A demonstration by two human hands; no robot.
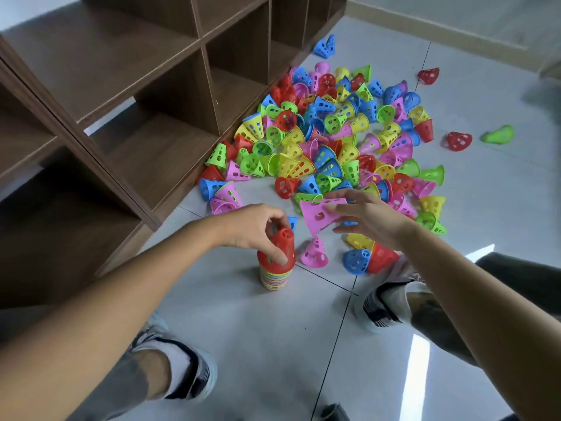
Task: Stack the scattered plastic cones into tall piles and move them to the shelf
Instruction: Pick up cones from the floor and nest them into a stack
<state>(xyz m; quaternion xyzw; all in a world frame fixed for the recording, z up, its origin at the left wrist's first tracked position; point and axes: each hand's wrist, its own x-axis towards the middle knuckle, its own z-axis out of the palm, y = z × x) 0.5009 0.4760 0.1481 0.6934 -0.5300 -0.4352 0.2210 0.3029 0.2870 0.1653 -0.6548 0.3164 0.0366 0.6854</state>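
Left hand (pixel 255 229) curled (atop stack (pixel 275 268))

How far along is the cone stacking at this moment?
Early. Done: one short stack stands on the floor, topped by a red cone. In hand: the left hand grips that red cone, and the right hand holds a pink cone. Left: the big scattered pile is unstacked, and the shelf compartments in view hold no cones.
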